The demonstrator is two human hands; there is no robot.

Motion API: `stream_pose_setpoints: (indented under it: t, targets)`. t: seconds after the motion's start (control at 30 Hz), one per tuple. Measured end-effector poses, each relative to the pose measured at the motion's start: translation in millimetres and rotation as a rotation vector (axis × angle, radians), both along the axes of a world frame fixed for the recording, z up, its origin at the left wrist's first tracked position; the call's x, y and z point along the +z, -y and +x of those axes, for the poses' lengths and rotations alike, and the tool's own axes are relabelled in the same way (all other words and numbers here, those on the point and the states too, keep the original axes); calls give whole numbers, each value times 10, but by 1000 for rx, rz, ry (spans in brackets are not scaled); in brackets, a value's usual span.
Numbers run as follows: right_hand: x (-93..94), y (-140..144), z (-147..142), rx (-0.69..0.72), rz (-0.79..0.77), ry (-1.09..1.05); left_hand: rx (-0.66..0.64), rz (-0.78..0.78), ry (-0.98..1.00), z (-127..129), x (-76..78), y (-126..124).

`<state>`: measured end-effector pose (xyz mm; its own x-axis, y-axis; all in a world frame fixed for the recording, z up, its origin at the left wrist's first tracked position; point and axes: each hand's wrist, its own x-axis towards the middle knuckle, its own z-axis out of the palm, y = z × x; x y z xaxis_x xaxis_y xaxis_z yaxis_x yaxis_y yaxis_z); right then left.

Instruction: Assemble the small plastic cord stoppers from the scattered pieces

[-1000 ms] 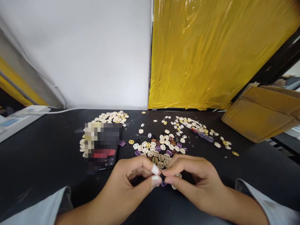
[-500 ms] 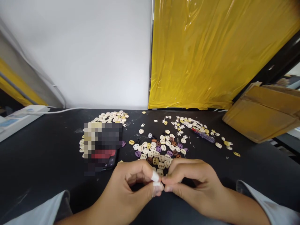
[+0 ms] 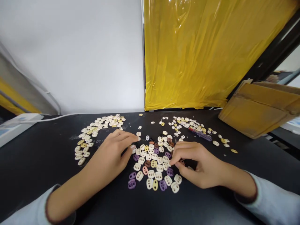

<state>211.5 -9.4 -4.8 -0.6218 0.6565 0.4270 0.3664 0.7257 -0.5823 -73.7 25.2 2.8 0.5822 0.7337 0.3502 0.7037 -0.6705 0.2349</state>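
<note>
Small oval two-hole pieces in cream, purple, yellow and brown lie in a loose central pile (image 3: 154,162) on the black table (image 3: 35,156). My left hand (image 3: 112,154) reaches forward at the pile's left edge. Its fingers are spread, with the tips by a cream piece (image 3: 133,147). My right hand (image 3: 197,161) rests on the pile's right side. Its fingers are curled and its thumb and forefinger meet over brown and purple pieces. I cannot see whether anything is pinched there.
A second heap of cream pieces (image 3: 100,123) lies at the back left. More are scattered at the back right around a purple pen-like tool (image 3: 199,133). A cardboard box (image 3: 257,109) sits at the right, a white device (image 3: 14,128) at the left. Yellow plastic sheet (image 3: 199,53) hangs behind.
My hands were pinched together near me on a small dark piece. They have parted and moved forward onto the pile. The view has shifted closer, and my left arm now covers the phone.
</note>
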Motion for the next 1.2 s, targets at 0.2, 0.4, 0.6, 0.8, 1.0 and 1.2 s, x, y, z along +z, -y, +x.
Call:
stream_pose_setpoints:
  t: [0.2,0.4,0.6,0.8,1.0,1.2]
  targets:
    - [-23,-128,81,-62,53,-1,-17,-33,-84,37,-59,6]
    - [-147,-403,229,-465,36,61,-13,-69,-55,16,-59,10]
    - [-248,-463,234,-495,-1,184,-10,-92,-81,33,-21,40]
    - [-230,-484,208,-476,-25,218,-16,-94,-107,54,-32,44]
    - [-200,-463,209,-503,-30,221,-32,-105,-106,97,-66,45]
    - [-118,-363,172,-514,-64,-55,2,-441,412,211,51,207]
